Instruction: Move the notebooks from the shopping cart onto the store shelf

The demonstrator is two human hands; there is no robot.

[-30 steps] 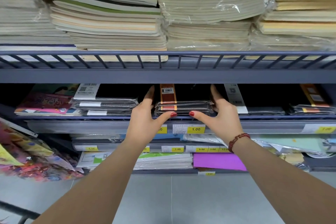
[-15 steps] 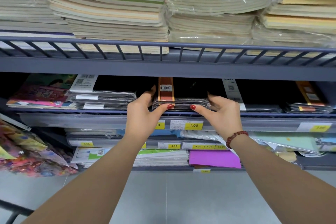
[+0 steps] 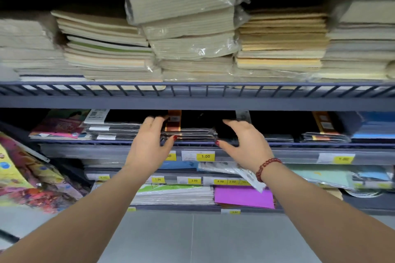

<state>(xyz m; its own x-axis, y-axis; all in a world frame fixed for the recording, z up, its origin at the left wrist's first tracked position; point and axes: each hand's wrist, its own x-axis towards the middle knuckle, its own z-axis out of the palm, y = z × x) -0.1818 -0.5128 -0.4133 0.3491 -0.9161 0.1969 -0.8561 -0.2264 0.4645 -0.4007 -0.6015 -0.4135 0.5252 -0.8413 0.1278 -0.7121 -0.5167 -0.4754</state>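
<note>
Black, plastic-wrapped, with an orange paper band near its left end: the stack of black notebooks [image 3: 192,132] lay flat on the middle shelf [image 3: 299,145], its front edge at the lip, between a taller wrapped pile on its left and a thin dark pile on its right. Both arms of the person reached up to it from below. Left hand [image 3: 149,145]: fingers close together and nearly straight along the stack's left end, thumb spread away from them, its red nail on the front edge. A thin ring [image 3: 147,123] showed on one finger. Right hand [image 3: 245,145]: fingers curved over the stack's right end, thumb tucked under the front lower corner, so the end sat between thumb and fingers; that region was blurred, so firmness of hold could not be judged. A red bead bracelet [image 3: 267,166] circled the right wrist. A yellow price label [image 3: 205,156] reading 1.00 sat on the shelf strip directly beneath the stack. On the shelf above, cream exercise books [image 3: 192,49] stood piled, some bundles in clear wrap. A purple sheet [image 3: 243,197] lay on the lowest shelf.
</note>
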